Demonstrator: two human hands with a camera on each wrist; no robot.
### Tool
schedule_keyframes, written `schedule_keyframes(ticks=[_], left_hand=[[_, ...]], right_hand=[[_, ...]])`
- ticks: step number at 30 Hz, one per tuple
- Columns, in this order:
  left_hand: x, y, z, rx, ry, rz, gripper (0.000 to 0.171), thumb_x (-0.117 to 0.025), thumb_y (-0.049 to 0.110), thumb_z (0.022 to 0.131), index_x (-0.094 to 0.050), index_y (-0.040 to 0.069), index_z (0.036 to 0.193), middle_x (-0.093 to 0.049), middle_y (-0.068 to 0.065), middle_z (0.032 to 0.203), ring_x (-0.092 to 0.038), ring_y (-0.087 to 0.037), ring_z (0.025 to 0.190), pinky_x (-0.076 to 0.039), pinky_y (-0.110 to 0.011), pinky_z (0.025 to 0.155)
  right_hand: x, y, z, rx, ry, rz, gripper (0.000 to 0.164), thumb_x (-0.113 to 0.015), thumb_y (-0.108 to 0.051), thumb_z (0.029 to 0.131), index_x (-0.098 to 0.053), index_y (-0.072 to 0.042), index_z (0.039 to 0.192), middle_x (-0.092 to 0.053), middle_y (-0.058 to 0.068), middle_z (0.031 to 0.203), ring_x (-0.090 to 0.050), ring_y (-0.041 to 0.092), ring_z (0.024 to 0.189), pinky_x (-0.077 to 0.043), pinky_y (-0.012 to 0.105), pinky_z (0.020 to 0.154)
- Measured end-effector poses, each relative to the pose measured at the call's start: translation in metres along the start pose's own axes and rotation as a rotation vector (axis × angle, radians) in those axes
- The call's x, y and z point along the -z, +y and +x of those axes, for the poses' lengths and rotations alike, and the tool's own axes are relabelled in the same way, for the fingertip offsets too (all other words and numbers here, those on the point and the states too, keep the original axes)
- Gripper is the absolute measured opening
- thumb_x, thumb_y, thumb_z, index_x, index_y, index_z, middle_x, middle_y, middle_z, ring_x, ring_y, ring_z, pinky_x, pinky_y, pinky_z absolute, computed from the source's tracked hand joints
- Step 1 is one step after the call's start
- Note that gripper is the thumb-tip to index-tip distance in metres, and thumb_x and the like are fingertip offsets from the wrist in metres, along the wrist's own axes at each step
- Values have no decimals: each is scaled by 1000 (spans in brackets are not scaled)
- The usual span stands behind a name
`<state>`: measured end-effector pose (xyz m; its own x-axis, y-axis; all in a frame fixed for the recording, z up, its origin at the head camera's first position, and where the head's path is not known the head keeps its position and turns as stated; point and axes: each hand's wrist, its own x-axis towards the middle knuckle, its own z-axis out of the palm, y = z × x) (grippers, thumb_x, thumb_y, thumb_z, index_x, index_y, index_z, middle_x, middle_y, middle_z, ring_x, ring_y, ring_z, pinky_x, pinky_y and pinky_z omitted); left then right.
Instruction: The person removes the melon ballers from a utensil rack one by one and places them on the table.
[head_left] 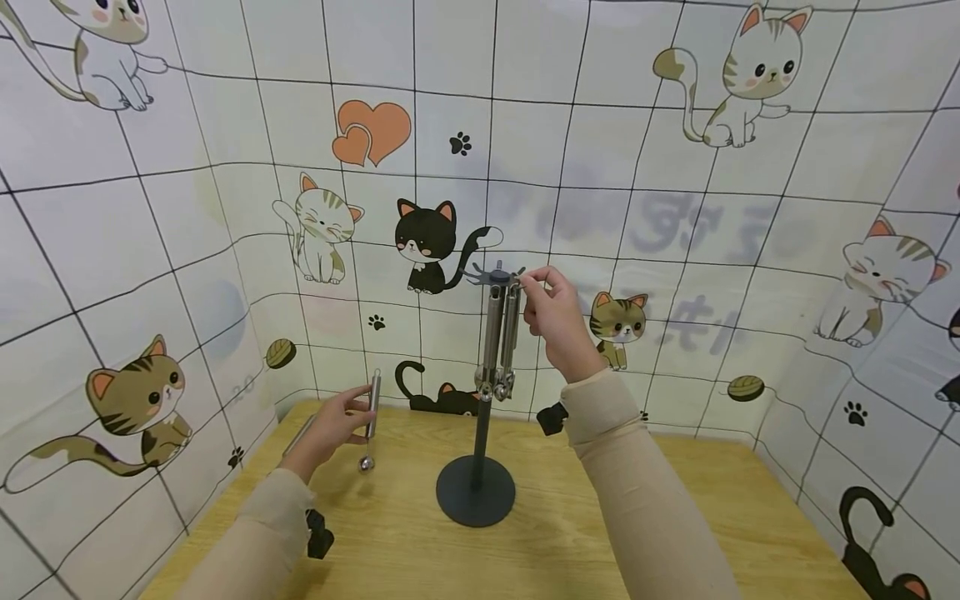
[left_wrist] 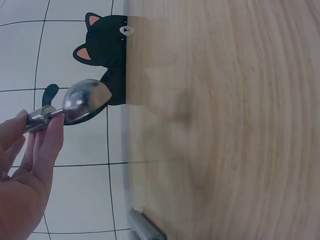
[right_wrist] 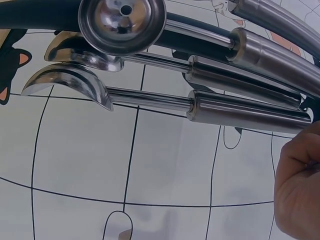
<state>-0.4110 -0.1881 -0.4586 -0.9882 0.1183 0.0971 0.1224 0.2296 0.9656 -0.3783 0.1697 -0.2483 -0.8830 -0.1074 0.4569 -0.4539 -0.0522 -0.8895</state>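
Observation:
My left hand (head_left: 333, 423) pinches a steel melon baller (head_left: 372, 400) by its handle, bowl down, left of the stand. In the left wrist view its shiny bowl (left_wrist: 85, 101) juts out past the fingertips. My right hand (head_left: 555, 317) is up at the hooked top of a dark stand (head_left: 476, 492). Its thumb and finger pinch the handle end of another melon baller (right_wrist: 250, 110), which hangs at the rack's right side. More steel utensils (head_left: 491, 333) hang close beside it; one has a round bowl (right_wrist: 122, 25) with a small hole. The pinched tip is partly hidden by my fingers.
Another steel handle (head_left: 300, 435) lies on the wooden table (head_left: 585, 517) at the left, partly behind my left hand. The stand's round base rests mid-table. A cat-patterned cloth wall (head_left: 600, 150) rises behind and on both sides.

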Motion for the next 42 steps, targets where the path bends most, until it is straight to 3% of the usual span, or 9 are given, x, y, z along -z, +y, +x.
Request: schedule_keyframes(ticks=[17,26,32,42], left_hand=[[7,-29,-1,61,-3,82,60,-62,1,100,-36,-4,154,-56,-31,123,-67,-34,98,-62,-46,77],[6,-41,3,113,-12,62,57,-60,-4,99,-37,-9,151,-56,-37,125,-67,-42,100,-62,-47,74],[11,-44,4,139,-28,62,57,-60,-4,99,-35,-10,151,-53,-39,128,-68,-40,96,-62,-45,71],[18,-50,4,231,-48,175,54,-60,-5,98,-38,-15,146,-56,-38,125,-67,-29,91,-62,-41,67]], right_hand=[[2,2,0,12,3,-15,17,-52,-30,108,-57,-13,109,-29,-3,56,-21,14,48,-23,27,50],[1,0,0,26,-6,-12,17,-52,-28,108,-56,-12,108,-26,-4,56,-20,14,48,-22,28,50],[1,-1,0,27,-5,-20,17,-52,-28,108,-56,-11,109,-27,-3,56,-21,14,49,-22,28,50],[0,-1,2,16,3,-21,15,-52,-26,108,-57,-12,107,-28,-3,56,-21,14,48,-23,27,50]])
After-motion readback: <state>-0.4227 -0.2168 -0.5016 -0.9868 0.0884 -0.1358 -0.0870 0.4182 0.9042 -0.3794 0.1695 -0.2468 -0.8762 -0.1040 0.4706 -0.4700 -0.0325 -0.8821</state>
